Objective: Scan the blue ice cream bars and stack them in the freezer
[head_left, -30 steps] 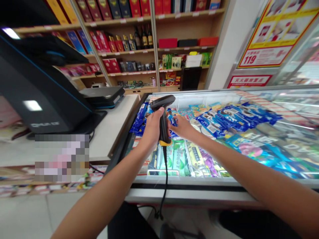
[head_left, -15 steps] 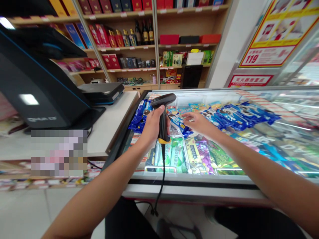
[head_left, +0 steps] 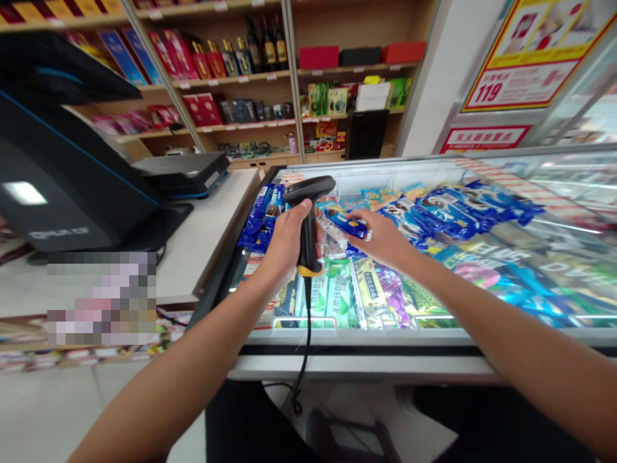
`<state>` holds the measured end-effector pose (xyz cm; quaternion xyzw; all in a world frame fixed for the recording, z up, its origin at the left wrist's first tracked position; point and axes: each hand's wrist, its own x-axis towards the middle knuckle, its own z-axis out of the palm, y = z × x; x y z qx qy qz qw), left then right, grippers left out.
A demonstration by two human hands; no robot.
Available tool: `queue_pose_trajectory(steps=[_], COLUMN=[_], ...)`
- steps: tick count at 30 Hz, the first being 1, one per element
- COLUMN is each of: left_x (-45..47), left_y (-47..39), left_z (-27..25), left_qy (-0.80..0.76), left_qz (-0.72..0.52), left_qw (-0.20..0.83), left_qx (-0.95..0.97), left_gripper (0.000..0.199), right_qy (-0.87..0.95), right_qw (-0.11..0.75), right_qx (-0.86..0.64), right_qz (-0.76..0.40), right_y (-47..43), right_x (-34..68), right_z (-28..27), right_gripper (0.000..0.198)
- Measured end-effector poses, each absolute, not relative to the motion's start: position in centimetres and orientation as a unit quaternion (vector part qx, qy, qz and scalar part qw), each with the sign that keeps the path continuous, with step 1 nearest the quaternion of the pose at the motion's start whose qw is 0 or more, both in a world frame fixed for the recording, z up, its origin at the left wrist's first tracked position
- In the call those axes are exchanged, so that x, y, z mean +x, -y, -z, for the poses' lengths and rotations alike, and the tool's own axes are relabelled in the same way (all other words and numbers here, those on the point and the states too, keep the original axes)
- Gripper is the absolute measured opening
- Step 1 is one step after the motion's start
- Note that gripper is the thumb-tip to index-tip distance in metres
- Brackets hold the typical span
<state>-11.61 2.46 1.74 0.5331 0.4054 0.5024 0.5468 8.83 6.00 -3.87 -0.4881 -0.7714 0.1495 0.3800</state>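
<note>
My left hand (head_left: 290, 233) is wrapped round the grip of a black and yellow barcode scanner (head_left: 307, 238), its head level with the blue packets. A cable (head_left: 308, 321) hangs from the scanner's base over the freezer's front edge. With thumb and fingers, my right hand (head_left: 378, 235) grips the right end of a blue ice cream packet (head_left: 340, 217), just right of the scanner. More blue ice cream packets (head_left: 446, 209) lie in a row to the right, and others (head_left: 263, 215) lie left of my left hand. Green-white packets (head_left: 340, 292) lie nearer me.
The glass-topped chest freezer (head_left: 376, 363) spans the front. On the left, a counter (head_left: 212, 241) carries a black checkout terminal (head_left: 62, 173) and a flat black device (head_left: 183, 173). Shelves (head_left: 231, 80) with bottles and boxes stand behind. A dark stool-like frame (head_left: 347, 434) is below.
My right hand has closed on the end of a blue ice cream packet, which is now lifted and turned flatter. The view has shifted slightly; my left hand still holds the scanner.
</note>
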Motion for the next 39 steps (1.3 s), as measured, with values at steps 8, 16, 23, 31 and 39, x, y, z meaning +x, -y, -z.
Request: queue_pose_trajectory(steps=[8,16,23,31,39], left_x=[-11.6,-11.1,-11.5,-11.4,-11.5], left_y=[-2.7,-2.6,-3.2,-2.7,-2.8], left_z=[-0.8,-0.7,-0.3,-0.7,-0.5], left_qy=[-0.461,-0.502,-0.488,-0.474,-0.461], left_qz=[-0.413,-0.377,-0.395,-0.416,-0.414], left_qw=[0.535,0.552,0.533,0.533,0.537], left_qx=[0.575,0.549,0.566,0.564,0.572], left_gripper=[0.036,0.039,0.040,0.038,0.036], right_qy=[0.502,0.489,0.609,0.757,0.709], right_qw=[0.506,0.522,0.510,0.350,0.176], right_qx=[-0.529,-0.519,-0.506,-0.548,-0.674], right_qz=[-0.460,-0.468,-0.337,0.068,0.114], right_y=[-7.5,-8.2,-7.1,-7.0,-7.0], right_x=[10.3,10.7,11.1,14.7,16.8], right_z=[3.3,3.8,2.9,1.1,1.5], right_gripper=[0.023,0.017,0.032,0.030,0.022])
